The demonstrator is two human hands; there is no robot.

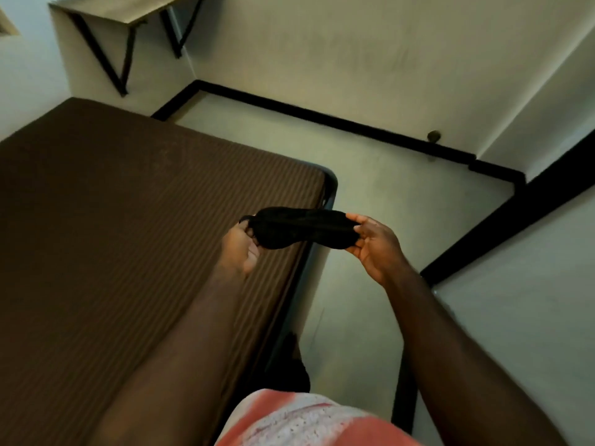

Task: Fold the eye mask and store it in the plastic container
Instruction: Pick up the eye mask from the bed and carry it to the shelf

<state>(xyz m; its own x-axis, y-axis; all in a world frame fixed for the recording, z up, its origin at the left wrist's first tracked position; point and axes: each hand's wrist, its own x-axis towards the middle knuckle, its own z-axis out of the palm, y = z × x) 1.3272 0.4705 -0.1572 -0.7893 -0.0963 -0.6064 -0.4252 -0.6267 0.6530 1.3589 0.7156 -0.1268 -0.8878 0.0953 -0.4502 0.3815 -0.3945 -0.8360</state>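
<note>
At the left lies the brown ribbed mattress (pixel 112 220) of the bed. Over its corner our left hand (pixel 240 249) pinches the left end of the black fabric eye mask (pixel 302 228), fingers (pixel 243 225) curled round it. The mask hangs stretched in the air between both hands, above the bed's edge and the pale floor (pixel 370 175). Our right hand (pixel 375 246) pinches its right end between thumb and fingers.

There is one black eye mask (pixel 302 228), one left hand (pixel 240 249) and one right hand (pixel 375 244), one brown mattress (pixel 128 220), one wall shelf (pixel 128 8) on two black brackets (pixel 109 56), and one small round knob (pixel 433 136) by the floor.
</note>
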